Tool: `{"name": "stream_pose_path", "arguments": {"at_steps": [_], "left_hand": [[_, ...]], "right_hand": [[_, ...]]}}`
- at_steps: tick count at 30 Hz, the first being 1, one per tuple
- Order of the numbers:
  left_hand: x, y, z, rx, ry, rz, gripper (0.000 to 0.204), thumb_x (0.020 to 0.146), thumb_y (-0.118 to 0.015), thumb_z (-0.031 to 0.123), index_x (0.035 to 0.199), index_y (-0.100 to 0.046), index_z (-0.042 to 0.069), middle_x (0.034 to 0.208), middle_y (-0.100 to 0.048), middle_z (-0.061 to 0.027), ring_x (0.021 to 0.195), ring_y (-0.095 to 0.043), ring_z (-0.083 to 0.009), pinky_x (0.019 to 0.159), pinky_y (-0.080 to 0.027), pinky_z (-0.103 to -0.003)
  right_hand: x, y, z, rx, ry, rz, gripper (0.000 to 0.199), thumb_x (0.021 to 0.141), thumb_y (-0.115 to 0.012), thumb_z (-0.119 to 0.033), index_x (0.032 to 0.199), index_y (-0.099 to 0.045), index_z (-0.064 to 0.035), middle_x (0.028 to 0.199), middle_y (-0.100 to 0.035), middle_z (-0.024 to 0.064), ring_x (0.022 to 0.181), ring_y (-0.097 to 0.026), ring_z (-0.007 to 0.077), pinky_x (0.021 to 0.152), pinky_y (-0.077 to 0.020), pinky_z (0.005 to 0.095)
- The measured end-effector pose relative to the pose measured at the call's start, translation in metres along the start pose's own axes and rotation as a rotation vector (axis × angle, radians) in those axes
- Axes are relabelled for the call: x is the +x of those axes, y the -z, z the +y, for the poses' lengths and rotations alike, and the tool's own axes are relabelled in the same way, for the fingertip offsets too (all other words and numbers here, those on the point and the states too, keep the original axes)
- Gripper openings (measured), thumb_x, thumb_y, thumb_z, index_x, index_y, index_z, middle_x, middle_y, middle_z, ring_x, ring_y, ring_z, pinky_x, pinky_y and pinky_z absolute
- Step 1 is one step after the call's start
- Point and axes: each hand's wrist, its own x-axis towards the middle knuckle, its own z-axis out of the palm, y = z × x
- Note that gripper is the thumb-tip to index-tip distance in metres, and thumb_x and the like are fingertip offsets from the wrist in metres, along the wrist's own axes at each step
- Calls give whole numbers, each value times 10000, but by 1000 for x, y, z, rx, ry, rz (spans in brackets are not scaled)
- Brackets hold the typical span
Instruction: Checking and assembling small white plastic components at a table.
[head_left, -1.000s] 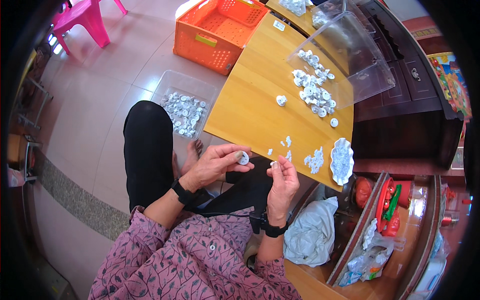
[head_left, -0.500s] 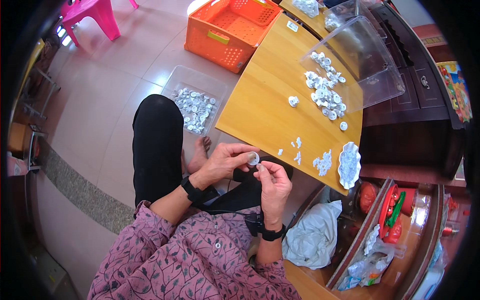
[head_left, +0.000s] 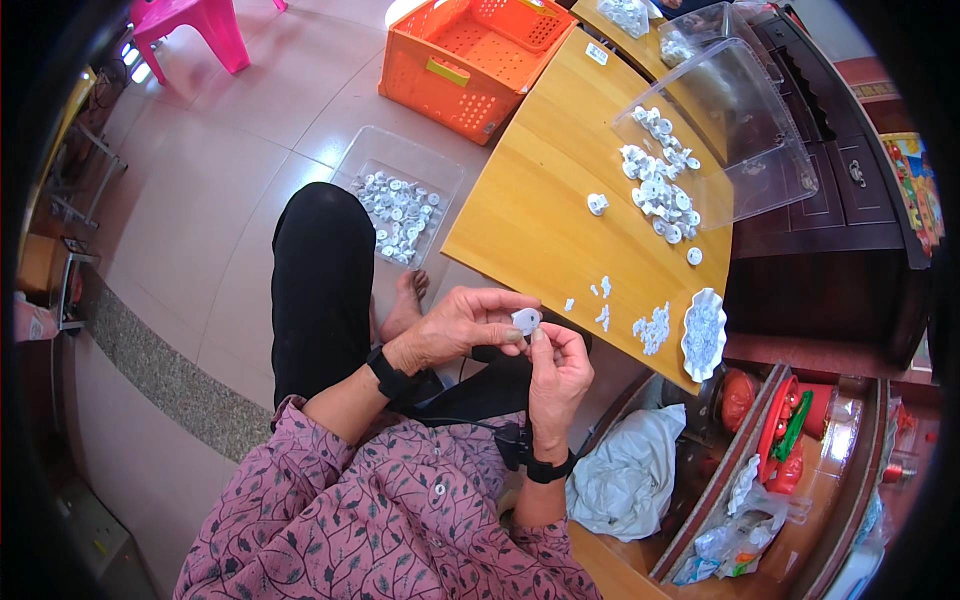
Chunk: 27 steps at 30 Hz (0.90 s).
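Pinching a small white plastic piece (head_left: 525, 320) between left hand (head_left: 462, 328) and right hand (head_left: 558, 372); light, stiff, best gripped by its edges.

Orange crate (head_left: 470, 60), pink stool (head_left: 190, 25), seemingly white part (head_left: 526, 320)

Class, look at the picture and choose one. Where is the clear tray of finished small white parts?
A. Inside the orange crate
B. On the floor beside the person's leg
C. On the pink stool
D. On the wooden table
B: the clear tray of white parts lies on the tiled floor, beside the black-trousered leg, left of the wooden table.
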Motion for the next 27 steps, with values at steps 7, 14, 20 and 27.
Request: {"name": "stream_pose_path", "arguments": {"at_steps": [7, 14, 20, 27], "left_hand": [[1, 1, -2, -53, -1, 27, 457, 966, -698, 41, 1400, -574, -27, 1175, -711, -128, 925, -733, -167, 851, -622, -298], [1, 0, -3, -17, -65, 17, 443, 944, -711, 3, 1369, -593, -30, 1197, -692, -142, 1009, -723, -202, 885, -621, -324], [0, 0, -3, -53, -67, 34, 402, 961, -696, 24, 1351, -608, -19, 1223, -684, -140, 1075, -710, -223, 957, -604, -363], [0, -3, -1, -150, -62, 73, 313, 993, -667, 55, 1295, -634, -19, 1222, -681, -125, 1108, -694, -220, 981, -599, -381]], "right_hand": [[-5, 1, -6, -110, 56, 6, 102, 988, -681, -76, 1022, -653, 16, 898, -672, 26, 772, -620, 84, 703, -520, 248], [-5, 0, -7, -177, 150, 19, 85, 969, -693, -60, 1002, -658, 10, 931, -636, 42, 787, -620, 105, 714, -520, 261], [-6, -3, -8, -188, 161, 35, 83, 960, -700, -55, 1001, -659, 5, 940, -634, 58, 814, -627, 120, 728, -523, 265], [-8, -6, -14, -243, 281, 78, 78, 938, -720, -31, 981, -676, 19, 1090, -620, 97, 938, -627, 150, 802, -527, 275]]}}
